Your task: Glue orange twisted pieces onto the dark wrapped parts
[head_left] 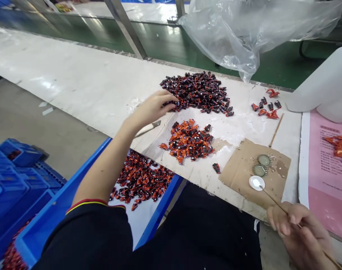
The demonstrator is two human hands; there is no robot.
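My left hand (156,105) is at the left edge of a heap of small black parts with orange rims (199,92). Its thumb and fingers are curved and a little apart, with nothing visible held between them. Thin and wooden-looking, a stick (273,200) is pinched in my right hand (302,228). The stick's tip rests in a small white dish (256,183) of white liquid. Beside that dish, two bottle caps (262,165) lie on a piece of cardboard (238,165). Nearer me is a pile of orange and black pieces (189,140), with one single piece (216,168) apart from it.
A blue bin (96,157) of similar pieces stands below the table edge. More blue crates (16,180) are at left. A white-handled knife (148,128) lies by my left forearm. At right are another stick (276,131), a white plastic container (325,82) and a pink sheet (325,180).
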